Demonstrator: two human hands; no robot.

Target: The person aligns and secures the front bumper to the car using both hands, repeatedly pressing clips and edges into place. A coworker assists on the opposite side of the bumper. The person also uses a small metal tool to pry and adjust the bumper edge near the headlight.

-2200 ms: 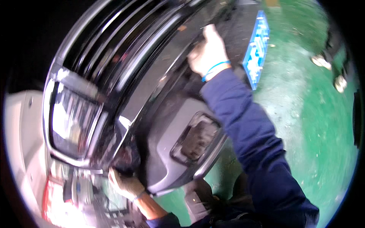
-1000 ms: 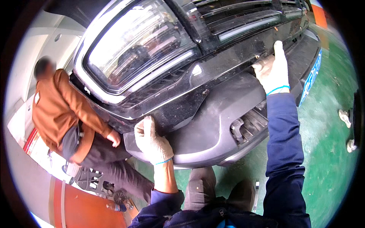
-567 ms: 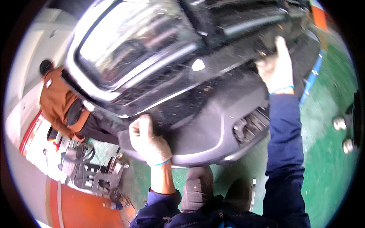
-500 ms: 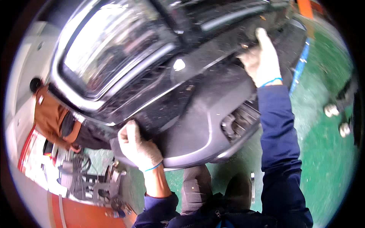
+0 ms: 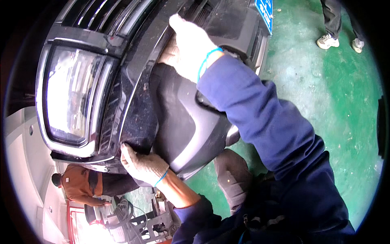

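A black car front bumper (image 5: pixel 178 110) fills the middle of the head view, lying under the headlight (image 5: pixel 69 95) and the grille (image 5: pixel 101 16). My left hand (image 5: pixel 144 164), in an off-white knit glove, pinches the bumper's upper edge near its outer corner, thumb on top. Farther up the same edge, my gloved right hand (image 5: pixel 189 49) grips it with the thumb above and the fingers curled beneath. The tips of the right fingers are hidden behind the edge. A narrow gap shows between the bumper edge and the headlight surround.
A blue licence plate (image 5: pixel 265 14) is fixed at the bumper's far end. At left, a person in a brown jacket (image 5: pixel 83 185) bends beside equipment with coiled cables (image 5: pixel 122 215). Another person's shoes (image 5: pixel 327 41) stand on the green floor (image 5: pixel 308 89) at the upper right.
My view has swung and moved closer to the headlight. The right hand has closed around the bumper edge, and its arm now reaches across the bumper. My left hand stays at the corner.
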